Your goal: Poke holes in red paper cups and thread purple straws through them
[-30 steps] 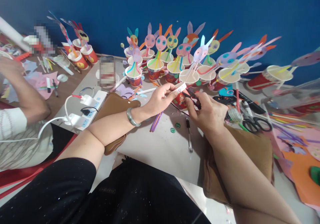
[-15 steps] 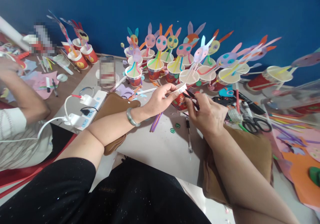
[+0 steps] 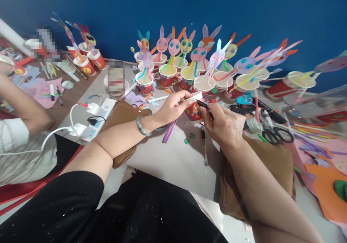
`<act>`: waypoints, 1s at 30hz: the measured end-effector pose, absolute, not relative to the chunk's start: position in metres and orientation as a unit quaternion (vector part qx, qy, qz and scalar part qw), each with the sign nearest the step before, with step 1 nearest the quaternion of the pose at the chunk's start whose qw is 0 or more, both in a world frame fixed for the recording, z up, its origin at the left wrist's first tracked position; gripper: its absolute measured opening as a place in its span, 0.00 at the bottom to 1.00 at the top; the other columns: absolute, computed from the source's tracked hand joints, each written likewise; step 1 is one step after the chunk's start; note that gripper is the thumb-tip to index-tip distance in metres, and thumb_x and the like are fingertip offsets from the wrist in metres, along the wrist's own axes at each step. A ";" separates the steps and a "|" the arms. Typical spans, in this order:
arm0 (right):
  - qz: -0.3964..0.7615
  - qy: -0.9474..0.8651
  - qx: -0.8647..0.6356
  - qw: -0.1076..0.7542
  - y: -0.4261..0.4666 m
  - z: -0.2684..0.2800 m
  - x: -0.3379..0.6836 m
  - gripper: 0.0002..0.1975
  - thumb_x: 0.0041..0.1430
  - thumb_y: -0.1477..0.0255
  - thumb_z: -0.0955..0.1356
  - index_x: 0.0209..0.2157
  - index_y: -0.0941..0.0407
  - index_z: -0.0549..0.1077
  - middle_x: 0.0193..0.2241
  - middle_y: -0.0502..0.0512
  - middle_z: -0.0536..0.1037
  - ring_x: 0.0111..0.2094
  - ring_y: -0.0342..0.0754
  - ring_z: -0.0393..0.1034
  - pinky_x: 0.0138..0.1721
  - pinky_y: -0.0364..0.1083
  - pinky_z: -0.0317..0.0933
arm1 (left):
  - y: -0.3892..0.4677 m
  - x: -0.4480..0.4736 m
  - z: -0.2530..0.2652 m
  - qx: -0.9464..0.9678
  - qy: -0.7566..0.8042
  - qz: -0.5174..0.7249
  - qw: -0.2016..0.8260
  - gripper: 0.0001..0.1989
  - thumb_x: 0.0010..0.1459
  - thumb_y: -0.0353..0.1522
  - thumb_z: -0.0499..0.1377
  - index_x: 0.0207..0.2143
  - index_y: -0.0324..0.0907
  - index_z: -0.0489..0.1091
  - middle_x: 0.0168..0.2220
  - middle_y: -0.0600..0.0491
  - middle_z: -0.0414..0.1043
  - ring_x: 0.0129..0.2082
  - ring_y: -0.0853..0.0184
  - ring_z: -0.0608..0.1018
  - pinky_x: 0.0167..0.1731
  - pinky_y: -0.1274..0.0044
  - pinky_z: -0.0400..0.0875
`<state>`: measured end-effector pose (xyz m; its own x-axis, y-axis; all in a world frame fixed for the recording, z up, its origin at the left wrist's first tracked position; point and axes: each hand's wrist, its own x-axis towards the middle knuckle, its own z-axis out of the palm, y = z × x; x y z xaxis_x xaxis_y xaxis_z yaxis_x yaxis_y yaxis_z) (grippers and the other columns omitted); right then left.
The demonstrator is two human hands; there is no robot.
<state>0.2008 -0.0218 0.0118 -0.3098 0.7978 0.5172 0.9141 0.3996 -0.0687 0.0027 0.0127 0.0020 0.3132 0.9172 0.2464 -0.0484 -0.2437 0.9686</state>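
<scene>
Red ppr cup (image 3: 194, 112), L grip (image 3: 175, 107)

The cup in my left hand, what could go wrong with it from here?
The black tool points at the rim of the cup, close to your left hand, so a slip could nick a finger. Pressing too hard might bend or tear that rim. The row of cups stands just behind, so a jolt might topple one.
</scene>
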 end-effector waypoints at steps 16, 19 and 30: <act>-0.145 -0.811 -0.519 0.227 -0.019 0.010 0.202 0.23 0.73 0.58 0.59 0.28 0.56 0.71 0.23 0.55 0.74 0.21 0.43 0.59 0.25 0.46 0.43 | 0.013 0.001 0.005 0.636 0.332 0.477 0.507 0.17 0.64 0.46 0.62 0.35 0.41 0.70 0.32 0.53 0.73 0.31 0.72 0.72 0.35 0.76 0.68; -0.118 -0.810 -0.519 0.246 -0.017 0.006 0.204 0.22 0.73 0.57 0.60 0.29 0.55 0.71 0.23 0.55 0.73 0.22 0.44 0.61 0.26 0.46 0.44 | 0.013 0.001 0.004 0.635 0.336 0.478 0.505 0.18 0.64 0.47 0.62 0.34 0.41 0.70 0.33 0.53 0.73 0.31 0.72 0.71 0.35 0.76 0.68; 0.061 -0.748 -0.534 0.390 -0.020 0.013 0.199 0.22 0.71 0.51 0.60 0.32 0.53 0.69 0.19 0.48 0.67 0.20 0.44 0.59 0.26 0.46 0.54 | 0.012 0.000 0.007 0.658 0.345 0.520 0.422 0.21 0.63 0.50 0.64 0.36 0.41 0.72 0.36 0.51 0.77 0.39 0.67 0.77 0.44 0.73 0.74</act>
<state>0.1986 -0.0202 0.0127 -0.1251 0.8464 0.5176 0.7505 0.4220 -0.5086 0.0005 0.0123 0.0071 0.2223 0.8923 0.3930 0.0155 -0.4062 0.9136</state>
